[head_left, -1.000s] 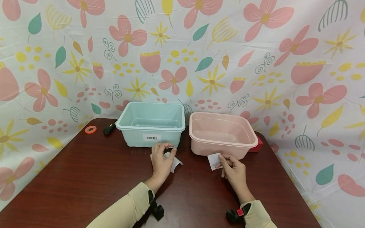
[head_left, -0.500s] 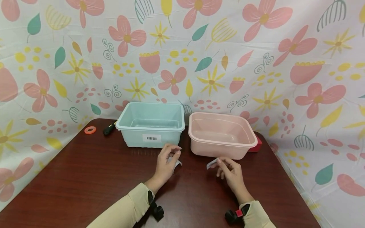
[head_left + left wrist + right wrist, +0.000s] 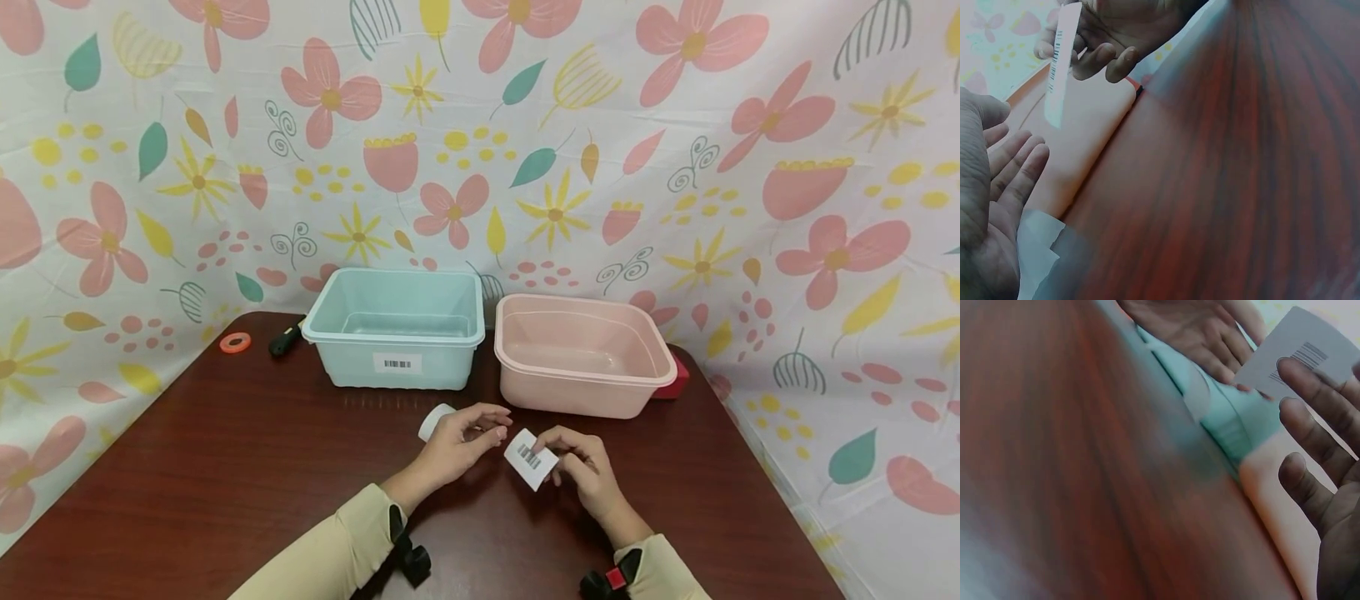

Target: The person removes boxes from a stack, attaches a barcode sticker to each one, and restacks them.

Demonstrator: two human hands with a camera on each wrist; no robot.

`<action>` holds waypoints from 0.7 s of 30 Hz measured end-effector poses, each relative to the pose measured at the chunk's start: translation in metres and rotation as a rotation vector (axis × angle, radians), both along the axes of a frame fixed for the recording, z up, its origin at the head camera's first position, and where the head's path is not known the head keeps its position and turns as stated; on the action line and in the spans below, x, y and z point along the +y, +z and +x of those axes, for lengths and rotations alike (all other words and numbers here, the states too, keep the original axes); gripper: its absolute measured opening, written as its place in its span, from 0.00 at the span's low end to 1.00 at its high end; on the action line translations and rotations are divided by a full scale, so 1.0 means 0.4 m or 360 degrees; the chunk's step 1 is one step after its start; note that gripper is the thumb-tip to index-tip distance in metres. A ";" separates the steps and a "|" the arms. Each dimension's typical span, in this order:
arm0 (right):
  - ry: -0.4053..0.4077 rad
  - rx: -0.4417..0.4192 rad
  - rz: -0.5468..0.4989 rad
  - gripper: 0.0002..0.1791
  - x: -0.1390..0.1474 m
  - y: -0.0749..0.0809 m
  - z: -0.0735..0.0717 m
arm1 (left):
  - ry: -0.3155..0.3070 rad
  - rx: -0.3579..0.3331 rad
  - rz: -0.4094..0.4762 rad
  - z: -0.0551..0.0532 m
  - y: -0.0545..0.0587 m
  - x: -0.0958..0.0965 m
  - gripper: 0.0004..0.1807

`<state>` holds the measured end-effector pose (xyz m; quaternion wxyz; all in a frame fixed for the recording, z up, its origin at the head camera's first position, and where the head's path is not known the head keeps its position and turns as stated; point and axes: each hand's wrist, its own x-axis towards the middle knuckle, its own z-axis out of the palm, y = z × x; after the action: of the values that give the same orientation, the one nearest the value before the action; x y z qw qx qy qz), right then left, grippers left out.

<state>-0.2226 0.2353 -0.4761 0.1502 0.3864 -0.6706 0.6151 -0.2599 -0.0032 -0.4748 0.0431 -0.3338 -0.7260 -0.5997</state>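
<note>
My right hand (image 3: 585, 475) pinches a white barcode label (image 3: 525, 467) by its right edge, above the table in front of the pink bin (image 3: 577, 375). Its printed bars also show on the label (image 3: 1272, 356) in the right wrist view. Just to the left, my left hand (image 3: 457, 442) reaches toward the label with loosely extended fingers, apart from it and holding nothing visible. Behind that hand, a curled piece of white paper (image 3: 433, 421) lies on the table, partly hidden. A similar barcode label (image 3: 397, 363) is stuck on the front of the light blue bin (image 3: 352, 362).
Both bins stand side by side at the back of the dark wooden table (image 3: 225, 483), against a floral curtain (image 3: 450, 125). An orange ring (image 3: 236, 342) and a black-handled tool (image 3: 285, 340) lie left. A red object (image 3: 675, 379) sits partly behind the pink bin.
My right hand has brought the label left and nearer to me, turning its barcode side into view. My left hand has moved right, off the curled paper, toward the label.
</note>
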 end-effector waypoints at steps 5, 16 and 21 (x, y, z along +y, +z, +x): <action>0.0004 0.0152 0.0031 0.25 -0.026 0.006 0.007 | -0.0018 0.0000 -0.0040 0.025 0.031 0.002 0.15; -0.0112 0.0097 0.0081 0.24 -0.002 0.010 0.007 | 0.0028 -0.0067 -0.0016 0.031 0.047 0.010 0.16; -0.0133 -0.0189 0.0100 0.17 0.030 0.026 0.013 | 0.0075 -0.0096 0.0086 0.011 0.020 0.026 0.12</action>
<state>-0.2174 0.2473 -0.4656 0.1235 0.3254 -0.7128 0.6089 -0.2554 0.0072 -0.4668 0.0441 -0.2971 -0.7183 -0.6276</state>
